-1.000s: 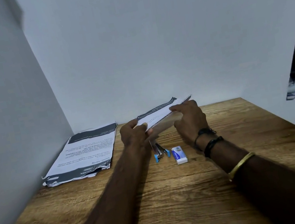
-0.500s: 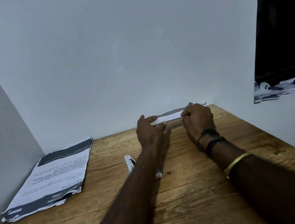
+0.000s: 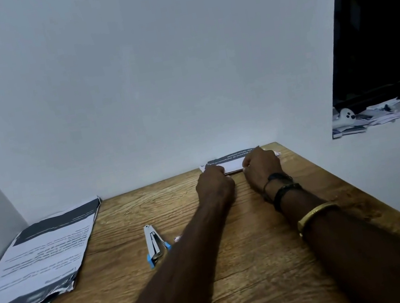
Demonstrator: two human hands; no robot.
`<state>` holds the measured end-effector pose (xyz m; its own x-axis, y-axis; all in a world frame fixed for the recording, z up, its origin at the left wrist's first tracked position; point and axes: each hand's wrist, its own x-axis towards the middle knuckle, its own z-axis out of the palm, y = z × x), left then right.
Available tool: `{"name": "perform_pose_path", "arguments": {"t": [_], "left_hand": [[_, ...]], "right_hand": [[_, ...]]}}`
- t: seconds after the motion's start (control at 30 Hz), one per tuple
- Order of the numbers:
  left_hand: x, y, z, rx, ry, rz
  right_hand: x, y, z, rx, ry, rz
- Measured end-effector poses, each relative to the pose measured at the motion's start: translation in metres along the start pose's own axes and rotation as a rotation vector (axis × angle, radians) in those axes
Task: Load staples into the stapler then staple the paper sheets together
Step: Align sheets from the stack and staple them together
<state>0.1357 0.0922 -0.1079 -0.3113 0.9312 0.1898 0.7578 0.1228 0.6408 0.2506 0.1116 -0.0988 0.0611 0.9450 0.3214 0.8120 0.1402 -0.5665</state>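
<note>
"Pinching the paper sheets point(image 3: 232, 165) by their near edge with both hands: why?"

"To square them up, I'd judge. The left hand point(image 3: 214, 186) and right hand point(image 3: 261, 167) sit side by side, each grip curled onto that edge. The bundle is right of centre, close to the wall point(image 3: 182, 87). Whether it rests on the worktop point(image 3: 240, 264) or hangs just above it, I cannot tell."

"And the stapler point(image 3: 154, 245)?"

"Lower down, left of the left forearm, untouched. It looks hinged apart, but I can't see whether staples are in it."

"Room to work?"

"Bare wood runs between the forearms and down to the bottom of the frame. The tight spots are the wall behind the sheets, the worktop's right edge near the right hand, and the printed stack point(image 3: 40, 254) at lower left."
</note>
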Motion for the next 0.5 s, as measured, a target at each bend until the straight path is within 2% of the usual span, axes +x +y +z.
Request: {"name": "perform_pose_path", "arguments": {"t": [0.23, 0.37, 0.5], "left_hand": [[0.001, 0.006, 0.011, 0.217, -0.071, 0.003], [0.001, 0.009, 0.007, 0.191, -0.095, 0.020], [-0.005, 0.006, -0.005, 0.105, -0.002, 0.156]], "right_hand": [[0.002, 0.000, 0.005, -0.195, -0.098, 0.049], [-0.001, -0.005, 0.002, -0.199, -0.086, 0.047], [-0.010, -0.015, -0.005, -0.063, 0.012, -0.048]]}}
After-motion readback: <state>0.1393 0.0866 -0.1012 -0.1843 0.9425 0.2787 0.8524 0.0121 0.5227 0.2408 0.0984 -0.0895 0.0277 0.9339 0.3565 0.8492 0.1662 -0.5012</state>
